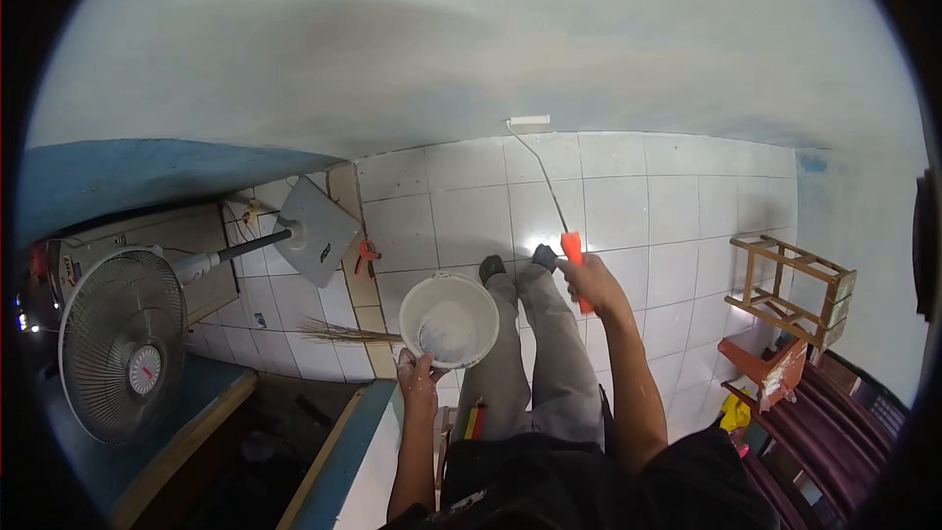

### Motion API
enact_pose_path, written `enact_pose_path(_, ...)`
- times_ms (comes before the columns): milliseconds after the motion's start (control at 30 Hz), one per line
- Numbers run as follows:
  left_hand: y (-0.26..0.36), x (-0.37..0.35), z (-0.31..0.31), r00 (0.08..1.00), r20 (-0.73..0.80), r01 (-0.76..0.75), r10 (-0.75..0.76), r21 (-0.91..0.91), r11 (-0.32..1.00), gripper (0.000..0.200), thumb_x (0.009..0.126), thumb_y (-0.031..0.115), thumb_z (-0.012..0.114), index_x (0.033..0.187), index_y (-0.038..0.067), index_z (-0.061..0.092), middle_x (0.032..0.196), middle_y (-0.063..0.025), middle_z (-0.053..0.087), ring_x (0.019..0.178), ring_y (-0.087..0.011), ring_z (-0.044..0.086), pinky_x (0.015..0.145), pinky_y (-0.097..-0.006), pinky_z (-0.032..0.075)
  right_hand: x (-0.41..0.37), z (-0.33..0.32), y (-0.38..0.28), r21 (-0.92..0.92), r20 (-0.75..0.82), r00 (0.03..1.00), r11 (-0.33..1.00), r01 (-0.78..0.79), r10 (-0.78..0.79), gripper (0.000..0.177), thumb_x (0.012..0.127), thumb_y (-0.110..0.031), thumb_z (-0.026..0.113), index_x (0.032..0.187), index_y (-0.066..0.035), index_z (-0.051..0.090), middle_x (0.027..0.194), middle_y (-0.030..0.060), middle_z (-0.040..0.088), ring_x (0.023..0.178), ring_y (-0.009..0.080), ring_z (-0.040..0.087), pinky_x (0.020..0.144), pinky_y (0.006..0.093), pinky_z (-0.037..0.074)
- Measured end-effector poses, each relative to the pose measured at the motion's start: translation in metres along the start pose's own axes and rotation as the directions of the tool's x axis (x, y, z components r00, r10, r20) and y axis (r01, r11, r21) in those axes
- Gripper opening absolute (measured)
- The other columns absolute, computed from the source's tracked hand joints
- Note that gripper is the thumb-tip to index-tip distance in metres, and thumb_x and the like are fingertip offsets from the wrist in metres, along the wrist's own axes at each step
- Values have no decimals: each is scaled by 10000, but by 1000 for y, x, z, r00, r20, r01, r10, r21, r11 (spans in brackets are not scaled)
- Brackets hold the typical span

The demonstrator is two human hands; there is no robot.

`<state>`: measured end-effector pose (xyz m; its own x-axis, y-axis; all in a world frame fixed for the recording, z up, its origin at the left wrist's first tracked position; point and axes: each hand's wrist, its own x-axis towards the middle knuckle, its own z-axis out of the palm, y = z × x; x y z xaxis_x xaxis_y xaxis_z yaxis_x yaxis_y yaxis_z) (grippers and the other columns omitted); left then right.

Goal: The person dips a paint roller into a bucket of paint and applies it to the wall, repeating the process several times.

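Note:
My right hand (595, 285) is wrapped round the orange handle of a paint roller (572, 247). Its long thin metal rod runs forward to a small white roller head (530, 121), which overlaps the foot of the pale wall (608, 49). In my left hand (420, 374) is a white bucket (449, 326), gripped at its near rim with the fingers curled over the edge. White paint coats the bucket's inside and bottom. Both hands are closed, and the bucket hangs beside my left leg.
A standing fan (123, 344) is at the left, its square base (316, 232) on the tiles. An orange clamp (367, 257) and a stick broom (343, 333) lie nearby. To the right are a wooden stool (790, 287) and an orange-brown chair-like piece (770, 373). White floor tiles (613, 206) reach the wall.

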<state>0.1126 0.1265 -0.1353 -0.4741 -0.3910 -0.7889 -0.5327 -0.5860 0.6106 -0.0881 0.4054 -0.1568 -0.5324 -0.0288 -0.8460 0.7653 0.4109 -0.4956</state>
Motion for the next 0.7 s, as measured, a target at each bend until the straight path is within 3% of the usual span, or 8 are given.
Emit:
enact_pose_path(100, 3, -2, -4, 1000, -3, 10, -10, 22, 1000, 267, 862, 94, 588, 1104, 40, 490, 1035, -105, 608, 844, -179, 656, 658, -306, 595, -19, -6, -9, -35, -11, 1000, 999, -3, 2, 391, 828, -349, 593, 774, 38, 606, 622, 82, 573, 555, 181, 559, 532, 365, 445)
enact_pose_path(233, 8, -7, 0, 1000, 1, -29, 29, -6, 1000, 249, 861, 84, 582, 1090, 44, 492, 1043, -104, 608, 851, -181, 655, 653, -304, 592, 83, -5, -1, -227, 76, 993, 968, 108, -93, 436, 836, -374, 601, 761, 55, 600, 617, 91, 569, 559, 195, 581, 535, 364, 456)
enact_pose_path(267, 12, -6, 1, 1000, 7, -18, 18, 2, 1000, 240, 863, 77, 578, 1083, 51, 483, 1072, -120, 600, 915, -209, 645, 732, -355, 585, 79, -5, -8, -222, 78, 991, 967, 125, -110, 436, 836, -374, 601, 761, 55, 600, 617, 91, 569, 559, 195, 581, 535, 364, 456)
enact_pose_path(300, 18, -8, 1, 1000, 11, -3, 3, 11, 1000, 233, 865, 70, 574, 1075, 59, 473, 1101, -136, 591, 979, -237, 635, 810, -406, 578, 64, -5, -17, -170, 32, 996, 982, 88, -84, 428, 834, -372, 604, 741, 46, 593, 612, 91, 564, 552, 197, 575, 535, 365, 456)
enact_pose_path(433, 44, -29, 3, 995, 81, -57, 56, 13, 998, 208, 865, 81, 584, 1038, 71, 470, 1064, -117, 591, 944, -224, 634, 792, -397, 579, -87, -20, -41, 67, -13, 999, 997, 46, -46, 381, 818, -322, 608, 671, 27, 568, 605, 98, 558, 537, 201, 558, 534, 364, 455)
enact_pose_path(533, 55, -35, 6, 995, 83, -52, 50, 15, 999, 192, 860, 94, 595, 1000, 85, 464, 1025, -97, 589, 902, -209, 630, 746, -381, 582, -117, -27, -49, 31, -20, 1000, 999, 25, -24, 345, 811, -289, 604, 638, 6, 558, 614, 103, 567, 519, 191, 543, 517, 353, 438)
enact_pose_path(633, 61, -31, 10, 992, 106, -67, 68, -18, 998, 231, 866, 87, 574, 1080, 53, 494, 1039, -105, 613, 886, -190, 649, 685, -320, 589, -23, -27, -26, -85, 24, 994, 990, 110, -109, 319, 821, -264, 600, 636, -7, 558, 627, 102, 575, 499, 182, 532, 504, 357, 431)
enact_pose_path(700, 65, -35, 16, 995, 64, -82, 82, 12, 997, 228, 866, 86, 575, 1078, 55, 497, 1029, -97, 614, 865, -178, 647, 668, -301, 584, -12, -26, -30, -62, -3, 991, 990, 130, -130, 336, 822, -275, 600, 624, -7, 550, 610, 99, 567, 496, 182, 529, 502, 361, 429)
